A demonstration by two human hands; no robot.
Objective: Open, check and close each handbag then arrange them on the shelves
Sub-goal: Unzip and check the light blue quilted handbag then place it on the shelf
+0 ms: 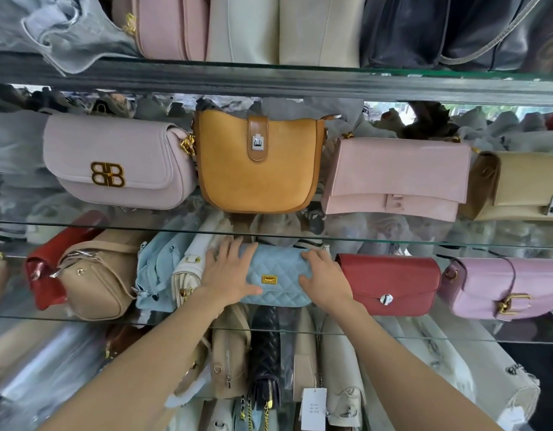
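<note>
Two bare hands, the left hand [228, 276] and the right hand [326, 279], are in view, four handbags stand on the middle glass shelf [393, 241], namely one pale lilac flap bag [113, 160], one mustard suede bucket bag [258, 164], one pink flap bag [396, 175] and one beige bag [524, 188], and one paper price tag [313, 409] hangs low down.

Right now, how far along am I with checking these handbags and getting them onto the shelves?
Looks done: the mustard bucket bag and red flap bag stand closed on the glass shelves. In hand: both hands, left hand and right hand, rest on the closed light-blue quilted bag, setting it between neighbours. Left: bags packed sideways below, like the black quilted chain bag.
</note>
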